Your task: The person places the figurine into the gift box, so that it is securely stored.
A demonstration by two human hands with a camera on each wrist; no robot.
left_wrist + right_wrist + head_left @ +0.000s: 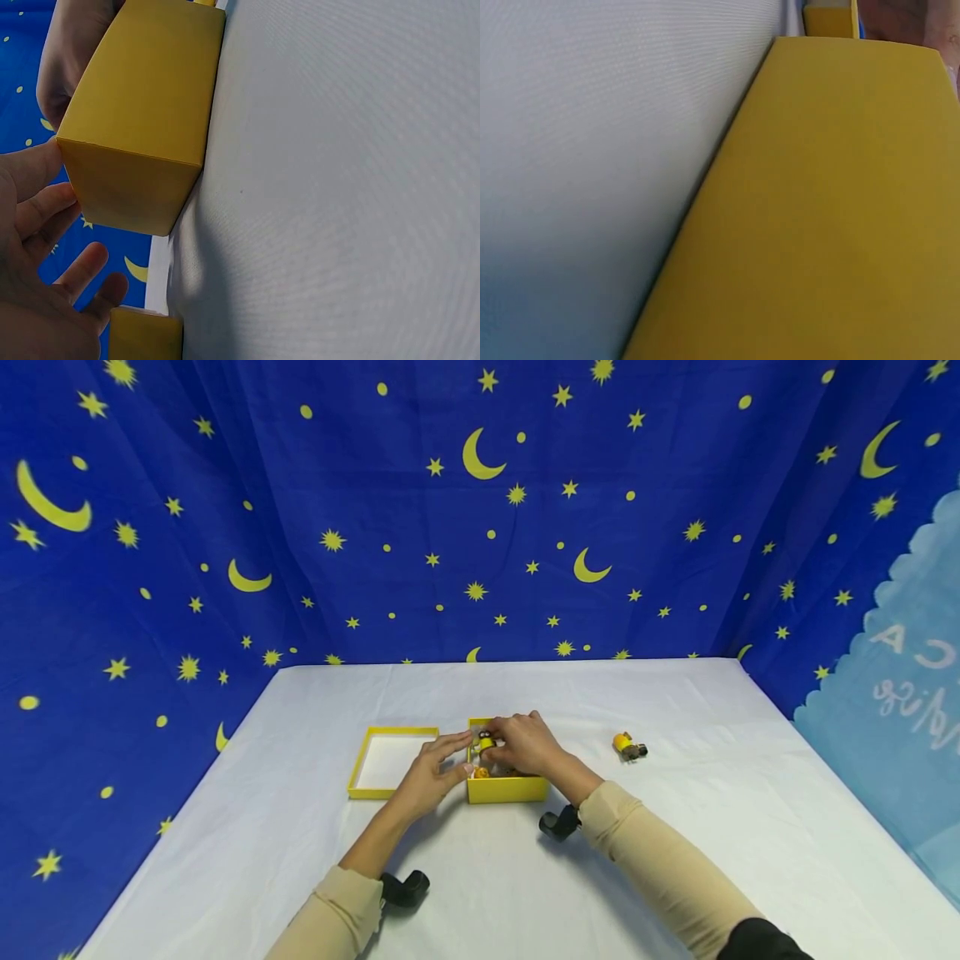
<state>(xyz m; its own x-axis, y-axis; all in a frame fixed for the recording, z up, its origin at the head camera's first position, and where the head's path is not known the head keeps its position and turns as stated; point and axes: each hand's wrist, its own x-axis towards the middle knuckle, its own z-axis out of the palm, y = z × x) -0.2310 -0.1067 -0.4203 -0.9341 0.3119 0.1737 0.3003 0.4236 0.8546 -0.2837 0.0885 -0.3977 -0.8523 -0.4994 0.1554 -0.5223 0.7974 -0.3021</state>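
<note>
An open-topped yellow box [507,790] stands on the white-covered table. My right hand [528,745] reaches into it from above and pinches a small yellow toy figure [486,743] with goggle-like eyes. More yellow-orange toy pieces [481,772] show inside the box, partly hidden by the hands. At the box's left side, my left hand [427,781] touches the rim with extended fingertips; its other fingers spread apart in the left wrist view. The box wall [817,202] fills much of the right wrist view, hiding what the right hand holds there.
Left of the box lies a shallow yellow lid [371,794] with its white inside facing up. Another yellow toy figure [624,743] with dark parts lies on its side to the right. A blue star-and-moon curtain [420,510] hangs behind the table.
</note>
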